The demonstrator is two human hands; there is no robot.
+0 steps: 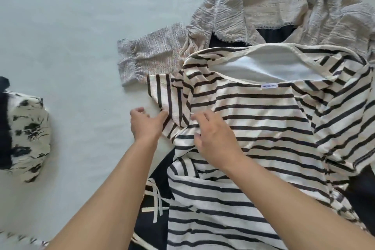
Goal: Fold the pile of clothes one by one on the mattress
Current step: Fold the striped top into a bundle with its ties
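A cream shirt with black stripes (263,119) lies spread on top of the pile, neck opening away from me. My left hand (145,125) pinches the lower edge of its left sleeve (168,99) with the thumb against the cloth. My right hand (215,138) rests on the shirt just right of that sleeve, fingers bent onto the fabric near the armpit seam. A beige textured garment (263,6) lies behind the striped shirt. A dark garment with cream straps (154,199) shows under the shirt's left side.
A white garment with black floral print (26,134) lies bunched at the left edge. The pale mattress sheet (71,36) stretches across the left and far side.
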